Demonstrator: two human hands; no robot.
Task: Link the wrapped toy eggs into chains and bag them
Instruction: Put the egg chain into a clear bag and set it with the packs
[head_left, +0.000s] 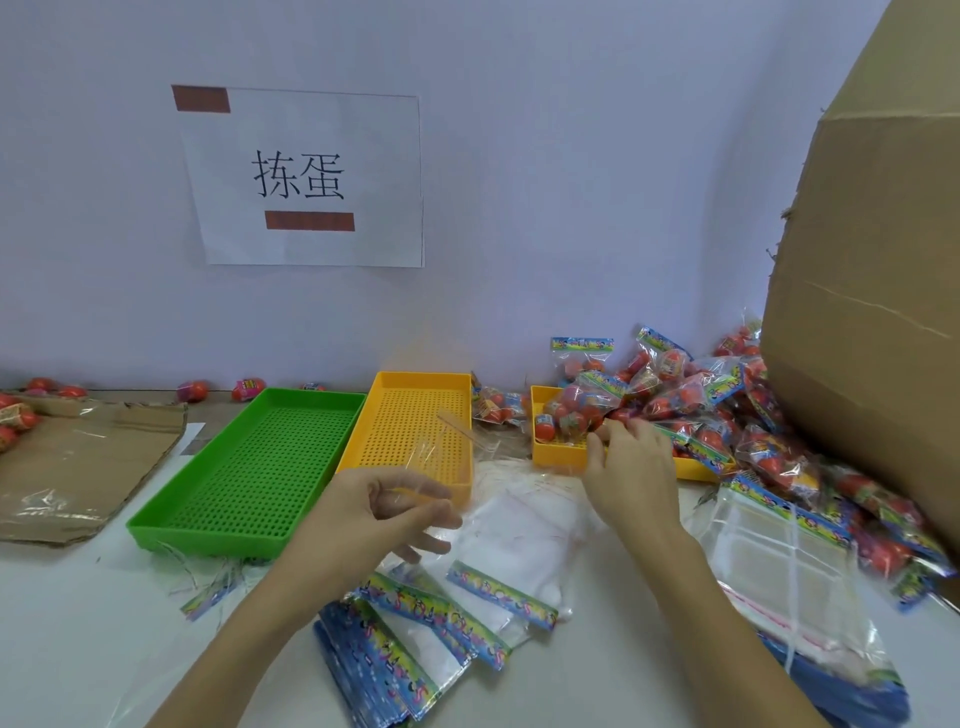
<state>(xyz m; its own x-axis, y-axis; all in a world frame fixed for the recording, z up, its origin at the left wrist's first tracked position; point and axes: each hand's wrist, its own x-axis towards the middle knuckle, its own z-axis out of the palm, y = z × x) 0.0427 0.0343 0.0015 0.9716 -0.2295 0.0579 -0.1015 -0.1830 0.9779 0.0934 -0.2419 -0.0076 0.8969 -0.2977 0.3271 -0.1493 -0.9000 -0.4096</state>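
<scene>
Wrapped toy eggs (571, 410), red in clear film, lie heaped in a small yellow tray (558, 454) toward the back right of the bench (78, 623), with many more bagged packs (727, 395) piled behind and to the right of it.

At the far left edge, a flattened piece of cardboard (78, 467) rests on the bench with a few eggs beside it. A few loose eggs (247, 389) sit along the back edge against the wall. On the wall hangs a paper sign (306, 176) with two printed characters.

Next comes a green perforated tray (249, 478), and just beside it, on its right, a yellow perforated tray (415, 415).

The left hand (384, 514) hovers over the near end of that yellow tray, thumb and fingers curled and pinching a clear plastic bag (441, 452), which is blurred.

Below the hands, near the front edge, empty bags with colourful header strips (441, 618) are fanned in a stack.

The right hand (634, 473) reaches to the near edge of the small yellow tray, fingers bent at the eggs; whether they actually grip one cannot be told.

At the far right a large cardboard box (872, 260) stands over the pile, with another stack of clear bags (779, 571) in front of it.
</scene>
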